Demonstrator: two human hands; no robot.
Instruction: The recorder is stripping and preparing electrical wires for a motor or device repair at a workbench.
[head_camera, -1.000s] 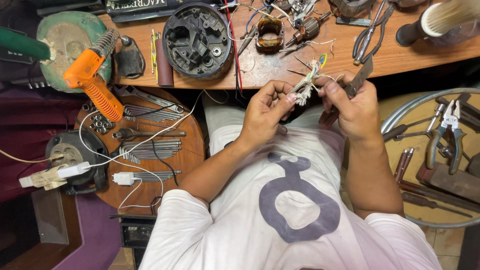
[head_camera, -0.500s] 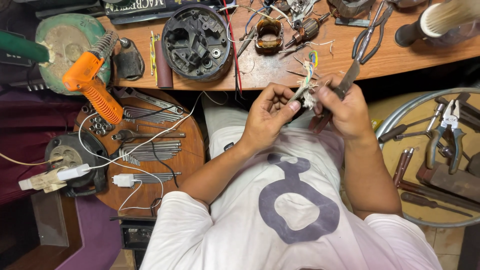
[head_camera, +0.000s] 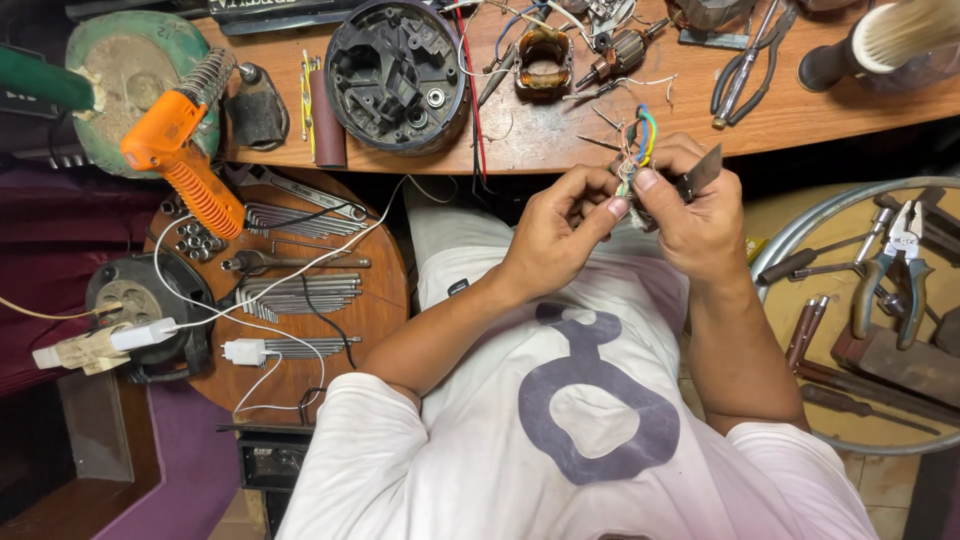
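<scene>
While pinching one wire bundle (head_camera: 634, 150): two hands, left (head_camera: 556, 232) closed; right (head_camera: 697, 222) gripping one blade (head_camera: 698, 178).

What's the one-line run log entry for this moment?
left hand: pinching bundle of coloured wires | right hand: gripping flat grey blade at the wires | workbench: black round motor housing, pliers

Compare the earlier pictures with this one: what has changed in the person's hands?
Both hands stayed on the wire bundle. The blade in the right hand dropped from pointing up to lying close against the wires. The left hand keeps pinching them. Bench items stayed put.
</scene>
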